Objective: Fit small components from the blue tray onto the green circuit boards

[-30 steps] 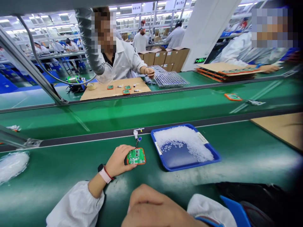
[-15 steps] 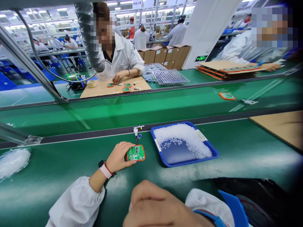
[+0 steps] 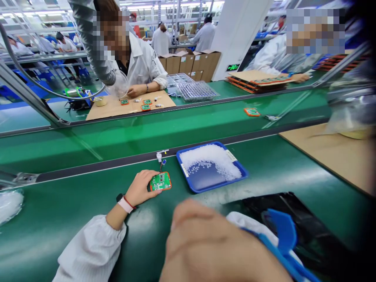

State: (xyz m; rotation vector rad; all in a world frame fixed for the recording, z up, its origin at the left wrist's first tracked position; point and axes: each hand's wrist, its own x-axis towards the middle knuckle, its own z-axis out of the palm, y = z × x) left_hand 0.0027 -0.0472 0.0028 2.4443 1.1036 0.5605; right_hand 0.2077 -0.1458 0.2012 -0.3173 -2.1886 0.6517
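Person's left hand (image 3: pixel 143 187) gripping a circuit board (image 3: pixel 160 181) on the green table (image 3: pixel 82 196), right hand (image 3: pixel 211 243) curled, any contents hidden, blue tray (image 3: pixel 202 180) of white beads (image 3: pixel 202 155) right of the board, its labels (image 3: pixel 231 156) too small to read, green arrow sign (image 3: pixel 233 67) beyond

1. Brown cardboard boxes (image 3: pixel 188 64) stand beside a white pillar (image 3: pixel 236 37).
2. A green sign (image 3: pixel 233 67) sits low on that pillar.
3. A grey hose (image 3: pixel 90 39) hangs in front of a co-worker (image 3: pixel 141 62) in a white coat.
4. A yellowish roll (image 3: pixel 100 101) rests on a cardboard sheet (image 3: pixel 108 111) before that co-worker.
5. Clear plastic trays (image 3: pixel 196 91) lie near the sheet.
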